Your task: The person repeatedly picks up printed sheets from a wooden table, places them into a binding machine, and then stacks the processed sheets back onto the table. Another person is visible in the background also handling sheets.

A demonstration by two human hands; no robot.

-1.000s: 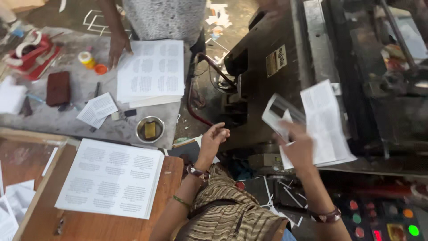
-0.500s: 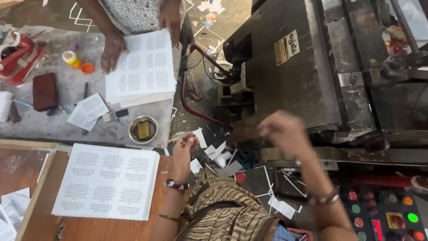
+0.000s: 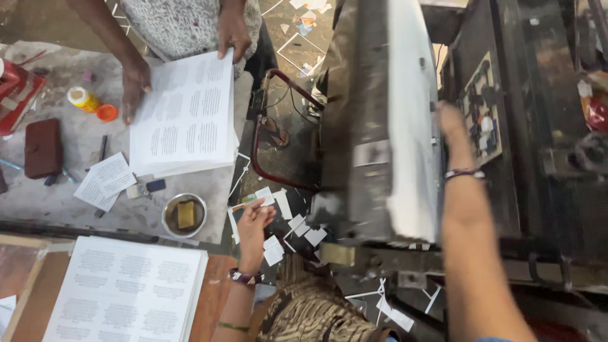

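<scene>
Right hand (image 3: 451, 123) reaches onto the white sheet (image 3: 411, 120) on the press (image 3: 361, 126), grip unclear; left hand (image 3: 253, 221) empty, loosely curled

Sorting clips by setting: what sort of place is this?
Probably a small print workshop. A heavy dark press machine takes a white sheet, the right hand reaches into it, stacks of printed sheets lie on tables, and paper offcuts litter the floor.

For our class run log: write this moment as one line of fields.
right hand: reaching into press, on white sheet | left hand: empty, beside printed stack | co-worker's hands: squaring second stack
</scene>
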